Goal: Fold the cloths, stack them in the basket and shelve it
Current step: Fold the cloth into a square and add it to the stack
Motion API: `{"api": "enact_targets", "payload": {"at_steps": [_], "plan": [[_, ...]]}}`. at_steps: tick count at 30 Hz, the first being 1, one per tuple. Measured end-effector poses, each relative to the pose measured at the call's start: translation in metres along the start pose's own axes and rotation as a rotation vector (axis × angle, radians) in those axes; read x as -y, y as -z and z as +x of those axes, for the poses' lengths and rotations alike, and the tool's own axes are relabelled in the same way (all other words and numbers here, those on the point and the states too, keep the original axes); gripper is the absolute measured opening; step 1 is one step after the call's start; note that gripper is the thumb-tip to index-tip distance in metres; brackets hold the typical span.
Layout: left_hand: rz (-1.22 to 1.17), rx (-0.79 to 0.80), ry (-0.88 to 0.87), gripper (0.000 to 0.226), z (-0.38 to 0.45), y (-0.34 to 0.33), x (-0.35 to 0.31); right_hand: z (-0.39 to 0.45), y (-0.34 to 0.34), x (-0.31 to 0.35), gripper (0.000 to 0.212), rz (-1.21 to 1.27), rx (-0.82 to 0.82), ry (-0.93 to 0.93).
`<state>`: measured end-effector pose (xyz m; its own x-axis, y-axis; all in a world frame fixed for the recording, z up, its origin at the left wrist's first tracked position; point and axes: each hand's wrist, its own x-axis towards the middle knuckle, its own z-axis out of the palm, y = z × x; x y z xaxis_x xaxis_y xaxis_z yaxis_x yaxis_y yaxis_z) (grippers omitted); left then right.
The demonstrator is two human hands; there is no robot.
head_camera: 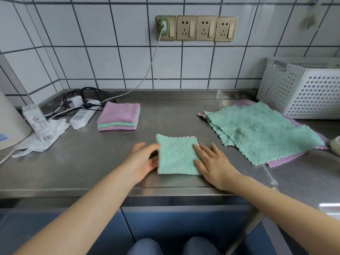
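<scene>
A green cloth (176, 155), folded into a small square, lies on the steel counter near its front edge. My left hand (143, 159) rests against the cloth's left edge, fingers slightly under it. My right hand (211, 162) lies flat on its right edge with fingers spread. Behind and to the left sits a stack of three folded cloths (118, 116), purple, green, purple. To the right lies a pile of unfolded cloths (261, 131), green ones on top of purple. A white perforated basket (301, 91) stands at the back right.
A power strip (82, 115) with tangled cables, a small carton (37, 122) and a crumpled plastic bag (40, 140) occupy the back left. A white appliance (11, 122) stands at the far left. Wall sockets (196, 28) are on the tiled wall, one with a charger.
</scene>
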<state>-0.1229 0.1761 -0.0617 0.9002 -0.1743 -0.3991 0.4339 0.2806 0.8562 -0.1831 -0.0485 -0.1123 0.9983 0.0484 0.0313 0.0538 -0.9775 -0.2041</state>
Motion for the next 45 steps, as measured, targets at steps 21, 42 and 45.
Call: {"api": "enact_targets", "payload": {"at_steps": [21, 42, 45], "plan": [[0.361, -0.021, -0.681, 0.056, 0.097, 0.060, -0.161, 0.194, 0.081, 0.115, 0.067, 1.182, -0.213, -0.055], [0.445, -0.318, -0.574, 0.029, 0.186, 0.150, -0.140, 0.286, 0.011, 0.162, 0.059, 1.031, 0.012, -0.150], [0.712, -0.384, -0.668, 0.024, 0.183, 0.153, -0.134, 0.284, 0.013, 0.164, 0.053, 0.986, 0.005, -0.135]]}}
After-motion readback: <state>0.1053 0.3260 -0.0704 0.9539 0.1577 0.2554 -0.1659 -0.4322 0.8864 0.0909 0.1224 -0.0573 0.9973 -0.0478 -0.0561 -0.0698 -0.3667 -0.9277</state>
